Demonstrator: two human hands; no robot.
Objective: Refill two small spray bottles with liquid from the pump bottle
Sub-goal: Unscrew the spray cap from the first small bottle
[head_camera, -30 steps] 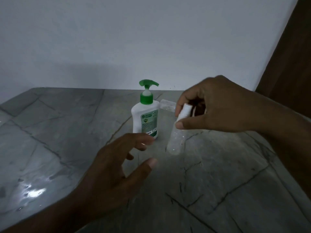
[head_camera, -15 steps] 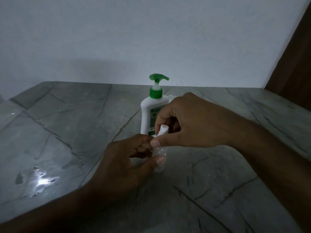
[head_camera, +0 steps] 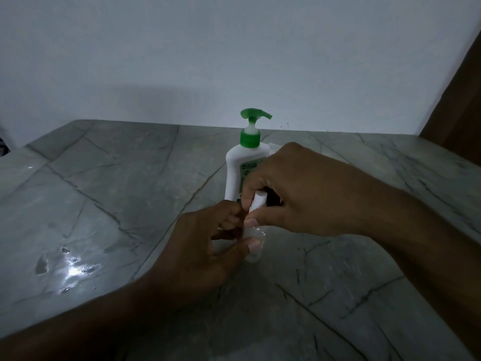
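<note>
Between the two hands, just in front of the pump bottle [head_camera: 240, 173], one small clear spray bottle [head_camera: 253, 239] is held low over the grey stone counter [head_camera: 109, 194]; whether its base touches the surface cannot be told. Its white spray head [head_camera: 259, 200] points up and slightly away from the camera.

The left hand [head_camera: 208, 246] grips the clear body, thumb across the front and fingers curled behind. The right hand [head_camera: 294, 194] pinches the white head between thumb and curled fingers. The step in hand appears to be unscrewing the head to open the bottle for filling.

Procedure for this step:
- Hold the body firmly with the left hand without squeezing; a thin wall is likely to flex.
- Turn only the head with the right hand, keeping the bottle near vertical.
- Lift the head straight up so that any dip tube clears the neck.

A second clear container [head_camera: 273, 147] shows only as a pale edge behind the right hand, beside the pump bottle; it is probably the other spray bottle, though too little is visible to confirm. The pump bottle stands upright, white with a green pump, nozzle pointing right. A wet patch [head_camera: 70, 267] glints on the counter well to the left; keep removed parts away from it.
</note>
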